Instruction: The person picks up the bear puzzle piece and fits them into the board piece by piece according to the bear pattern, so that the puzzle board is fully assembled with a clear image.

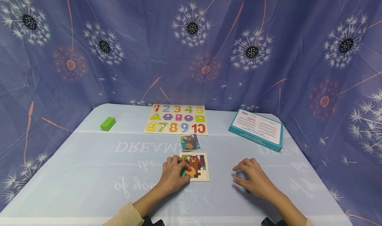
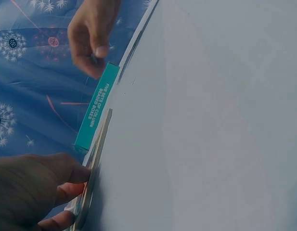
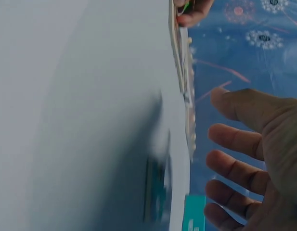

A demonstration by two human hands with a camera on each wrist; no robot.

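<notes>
here the left hand pinches a puzzle piece over the bear puzzle board; pressed crooked, it could jam or shove the board. the right hand hovers, fingers loosely spread.

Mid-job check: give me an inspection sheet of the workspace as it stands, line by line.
Surface: table under a pale printed cloth.
Job's things: bear puzzle board in front of the person; bear picture card lying just behind it.
Clutter: number and shape puzzle board at the back; teal box at back right; green block at back left.
Grippers: left hand pinches a piece at the bear board's left edge; right hand rests on the cloth, fingers loose, holding nothing.
Cables: nothing seen.
Surroundings: blue dandelion-print fabric on all sides.
</notes>
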